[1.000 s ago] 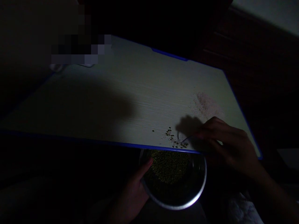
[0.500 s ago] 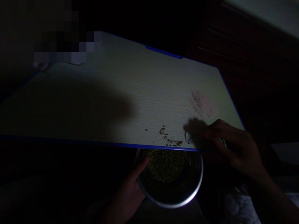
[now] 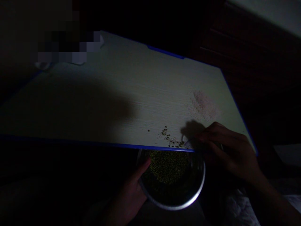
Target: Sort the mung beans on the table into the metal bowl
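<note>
The scene is very dark. My left hand (image 3: pixel 131 194) grips the rim of a round metal bowl (image 3: pixel 198 191) held just below the table's near edge; the thumb lies over the rim. Small green beans (image 3: pixel 168 168) fill the bowl. My right hand (image 3: pixel 228 150) rests on the pale table (image 3: pixel 131 94) near its front right corner, fingers curled and pinched together, tips beside a scatter of loose beans and bits (image 3: pixel 172 139) by the edge. Whether the fingers hold anything is too dim to make out.
A pale pink patch of fine grains (image 3: pixel 203 103) lies on the table behind my right hand. The table has a blue rim (image 3: pixel 164 51). A white object (image 3: pixel 77 61) sits at the far left corner, partly blurred out. Dark furniture stands to the right.
My right hand has shifted slightly along the table's front edge, near the loose beans. The bowl and my left hand stay as they were; the view moved a little.
</note>
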`<state>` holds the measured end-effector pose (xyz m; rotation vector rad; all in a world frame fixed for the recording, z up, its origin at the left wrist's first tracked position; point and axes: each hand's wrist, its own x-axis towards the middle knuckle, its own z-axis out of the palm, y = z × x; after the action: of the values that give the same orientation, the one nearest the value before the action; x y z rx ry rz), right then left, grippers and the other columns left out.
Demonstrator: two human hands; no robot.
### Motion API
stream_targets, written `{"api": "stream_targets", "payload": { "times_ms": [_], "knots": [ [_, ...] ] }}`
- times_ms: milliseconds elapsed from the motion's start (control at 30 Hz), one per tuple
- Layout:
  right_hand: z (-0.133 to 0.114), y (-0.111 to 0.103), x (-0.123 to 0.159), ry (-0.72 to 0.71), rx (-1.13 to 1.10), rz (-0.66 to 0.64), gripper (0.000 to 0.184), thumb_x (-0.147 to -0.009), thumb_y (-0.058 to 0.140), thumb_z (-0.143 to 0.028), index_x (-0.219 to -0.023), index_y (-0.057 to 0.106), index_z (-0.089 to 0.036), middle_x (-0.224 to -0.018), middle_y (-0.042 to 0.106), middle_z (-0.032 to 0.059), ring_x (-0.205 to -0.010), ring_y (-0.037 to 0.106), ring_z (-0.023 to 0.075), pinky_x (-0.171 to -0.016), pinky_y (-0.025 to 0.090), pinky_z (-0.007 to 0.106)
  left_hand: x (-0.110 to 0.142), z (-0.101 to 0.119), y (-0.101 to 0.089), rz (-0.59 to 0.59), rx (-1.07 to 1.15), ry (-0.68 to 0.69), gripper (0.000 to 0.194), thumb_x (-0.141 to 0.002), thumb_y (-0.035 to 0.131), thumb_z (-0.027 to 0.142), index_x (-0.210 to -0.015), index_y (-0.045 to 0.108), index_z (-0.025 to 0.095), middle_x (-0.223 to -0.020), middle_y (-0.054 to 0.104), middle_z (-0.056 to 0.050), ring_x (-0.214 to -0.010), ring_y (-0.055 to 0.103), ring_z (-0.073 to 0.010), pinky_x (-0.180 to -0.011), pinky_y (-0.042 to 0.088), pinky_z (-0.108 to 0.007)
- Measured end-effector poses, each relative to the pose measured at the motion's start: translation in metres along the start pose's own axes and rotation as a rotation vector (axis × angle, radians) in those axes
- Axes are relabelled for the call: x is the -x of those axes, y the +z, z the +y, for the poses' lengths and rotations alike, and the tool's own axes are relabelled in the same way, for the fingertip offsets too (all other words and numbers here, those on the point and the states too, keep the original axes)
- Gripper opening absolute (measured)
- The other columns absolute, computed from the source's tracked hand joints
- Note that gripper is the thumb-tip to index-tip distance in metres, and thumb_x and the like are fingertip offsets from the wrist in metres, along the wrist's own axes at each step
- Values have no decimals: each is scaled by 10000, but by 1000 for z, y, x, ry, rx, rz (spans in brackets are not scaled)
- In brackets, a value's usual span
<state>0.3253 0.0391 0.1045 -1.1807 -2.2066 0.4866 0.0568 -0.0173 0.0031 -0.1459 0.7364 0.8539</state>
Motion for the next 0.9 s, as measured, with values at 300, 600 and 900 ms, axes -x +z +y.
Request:
{"api": "stream_targets", "payload": {
  "times_ms": [300,600,900],
  "knots": [
    [-3,2,-7,1,2,-16,264,-967,606,-96,-1120,768,-239,-939,770,57,-870,701,198,-700,558,332,-3,-3,-5,-27,-39,-1,106,-846,852,336,-944,883,310,-1098,878,25,-1125,786,-266,-1156,492,-382],
    [-8,6,-17,-54,-9,-55,291,-984,582,-75,-1164,748,-232,-944,740,56,-868,678,176,-699,554,324,-1,-1,-3,-58,-15,2,188,-739,946,337,-909,888,282,-969,892,31,-850,826,-195,-924,613,-262],
    [-9,7,-24,-98,-7,-68,212,-989,596,-76,-1099,754,-163,-938,753,85,-878,679,172,-725,562,310,-3,-1,-4,-54,3,-6,92,-806,893,296,-895,886,276,-1014,890,22,-910,832,-223,-1010,589,-319]
  ]
}}
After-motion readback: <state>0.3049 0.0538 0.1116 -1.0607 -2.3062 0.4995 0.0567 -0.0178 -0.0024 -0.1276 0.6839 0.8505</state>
